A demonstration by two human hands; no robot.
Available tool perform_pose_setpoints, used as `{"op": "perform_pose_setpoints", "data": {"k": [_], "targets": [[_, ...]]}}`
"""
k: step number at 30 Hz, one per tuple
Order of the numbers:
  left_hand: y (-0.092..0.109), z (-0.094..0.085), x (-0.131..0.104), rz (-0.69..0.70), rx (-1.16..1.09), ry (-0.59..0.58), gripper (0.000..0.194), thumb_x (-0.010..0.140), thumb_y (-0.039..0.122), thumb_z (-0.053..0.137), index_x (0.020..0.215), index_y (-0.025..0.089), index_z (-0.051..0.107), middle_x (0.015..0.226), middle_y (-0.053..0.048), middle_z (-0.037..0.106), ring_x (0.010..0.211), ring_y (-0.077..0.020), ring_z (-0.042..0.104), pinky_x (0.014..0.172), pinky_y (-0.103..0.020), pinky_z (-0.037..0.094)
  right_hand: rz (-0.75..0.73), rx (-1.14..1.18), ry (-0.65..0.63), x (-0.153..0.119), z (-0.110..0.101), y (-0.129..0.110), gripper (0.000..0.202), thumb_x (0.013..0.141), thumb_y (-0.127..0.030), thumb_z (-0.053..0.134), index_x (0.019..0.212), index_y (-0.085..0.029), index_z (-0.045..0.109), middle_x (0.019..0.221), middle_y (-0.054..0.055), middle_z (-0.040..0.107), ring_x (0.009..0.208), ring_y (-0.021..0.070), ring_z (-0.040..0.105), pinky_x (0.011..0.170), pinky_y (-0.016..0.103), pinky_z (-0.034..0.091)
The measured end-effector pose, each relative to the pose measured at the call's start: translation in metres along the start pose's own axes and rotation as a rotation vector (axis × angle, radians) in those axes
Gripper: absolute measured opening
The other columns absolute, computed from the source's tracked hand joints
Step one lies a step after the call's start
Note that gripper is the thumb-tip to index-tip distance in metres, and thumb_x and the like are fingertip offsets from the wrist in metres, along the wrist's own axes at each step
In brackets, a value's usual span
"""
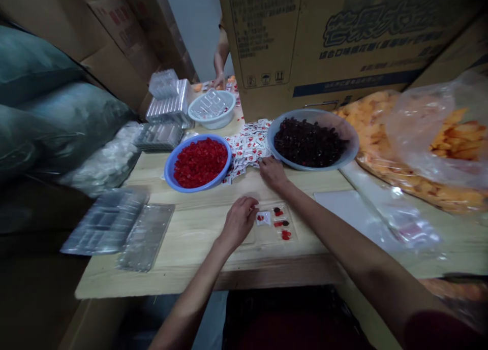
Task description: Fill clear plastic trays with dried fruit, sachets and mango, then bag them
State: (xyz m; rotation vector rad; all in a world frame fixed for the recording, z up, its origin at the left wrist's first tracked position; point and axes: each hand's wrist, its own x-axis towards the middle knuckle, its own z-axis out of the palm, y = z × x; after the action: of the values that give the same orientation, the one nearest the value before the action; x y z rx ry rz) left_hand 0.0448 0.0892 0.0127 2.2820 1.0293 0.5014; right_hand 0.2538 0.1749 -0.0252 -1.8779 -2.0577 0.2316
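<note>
A clear plastic tray lies near the table's front edge, with red and dark pieces in its right compartments and one small white-and-red packet at its upper left. My left hand is just left of that packet, fingers curled together; what they hold, if anything, is too small to name. My right hand reaches to the near edge of the pile of packets, its fingertips partly hidden among them. A blue bowl of red pieces stands left of the pile, a bowl of dark pieces right of it.
Clear trays lie at the left, with stacked trays farther back. Another person's hand is behind a pale bowl. A large carton stands behind; bags of orange pieces and plastic sheets lie right.
</note>
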Motion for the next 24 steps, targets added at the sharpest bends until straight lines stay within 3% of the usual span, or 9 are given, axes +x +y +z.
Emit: {"op": "perform_pose_setpoints", "data": {"k": [5,9,12,15,20,22,24], "targets": [[0.005,0.002,-0.016,0.027,-0.025,-0.028,0.012,0.093,0.026,0.056,0.104,0.023,0.061,0.102,-0.008,0.064,0.101,-0.0243,0.057,0.089,-0.04,0.047,0.023,0.098,0.045,-0.013,-0.009,0.005,0.019,0.092,-0.01,0.05,0.095,-0.011,0.069,0.11,0.019,0.065,0.107,0.0281,0.055,0.088,0.035,0.04],[0.012,0.014,-0.013,0.052,0.061,-0.057,0.023,0.083,0.026,0.072,0.103,0.022,0.062,0.107,-0.009,0.06,0.105,-0.0271,0.053,0.091,-0.043,0.046,0.093,0.22,0.17,-0.043,-0.013,0.005,0.016,0.09,-0.016,0.051,0.088,-0.015,0.066,0.098,0.013,0.067,0.094,0.024,0.058,0.082,0.032,0.041],[0.015,0.019,-0.007,0.027,0.053,-0.054,0.02,0.078,0.021,0.075,0.09,0.021,0.059,0.1,-0.007,0.061,0.1,-0.0257,0.053,0.086,-0.04,0.046,0.17,0.348,0.251,-0.069,-0.013,0.01,0.012,0.086,-0.018,0.051,0.084,-0.017,0.063,0.081,0.006,0.067,0.076,0.0187,0.058,0.071,0.028,0.042],[0.017,0.017,-0.004,-0.045,-0.053,-0.052,0.012,0.082,0.021,0.069,0.083,0.021,0.058,0.086,-0.003,0.062,0.085,-0.0205,0.056,0.075,-0.033,0.044,0.254,0.476,0.315,-0.091,-0.013,0.02,0.011,0.083,-0.022,0.051,0.078,-0.018,0.06,0.07,0.002,0.063,0.065,0.0153,0.056,0.063,0.025,0.04],[0.01,0.011,-0.008,-0.22,-0.345,0.133,0.012,0.089,0.032,0.06,0.085,0.021,0.058,0.071,0.002,0.06,0.065,-0.0139,0.055,0.062,-0.026,0.04,0.416,0.639,0.411,-0.11,-0.012,0.039,0.01,0.075,-0.029,0.055,0.075,-0.019,0.056,0.067,0.001,0.061,0.061,0.0151,0.054,0.059,0.026,0.042],[0.007,0.013,-0.01,-0.266,-0.443,0.202,0.01,0.088,0.028,0.06,0.095,0.022,0.056,0.074,0.003,0.063,0.066,-0.0135,0.059,0.063,-0.024,0.042,0.456,0.694,0.423,-0.114,-0.011,0.045,0.015,0.074,-0.029,0.056,0.083,-0.018,0.057,0.067,0.001,0.062,0.061,0.0157,0.056,0.06,0.027,0.044],[0.008,0.017,-0.012,-0.282,-0.449,0.246,0.023,0.087,0.023,0.059,0.11,0.023,0.055,0.079,0.003,0.065,0.068,-0.0136,0.062,0.066,-0.025,0.044,0.477,0.74,0.422,-0.118,-0.01,0.049,0.026,0.073,-0.029,0.057,0.096,-0.017,0.059,0.066,-0.001,0.062,0.06,0.0163,0.058,0.06,0.028,0.045]]}}
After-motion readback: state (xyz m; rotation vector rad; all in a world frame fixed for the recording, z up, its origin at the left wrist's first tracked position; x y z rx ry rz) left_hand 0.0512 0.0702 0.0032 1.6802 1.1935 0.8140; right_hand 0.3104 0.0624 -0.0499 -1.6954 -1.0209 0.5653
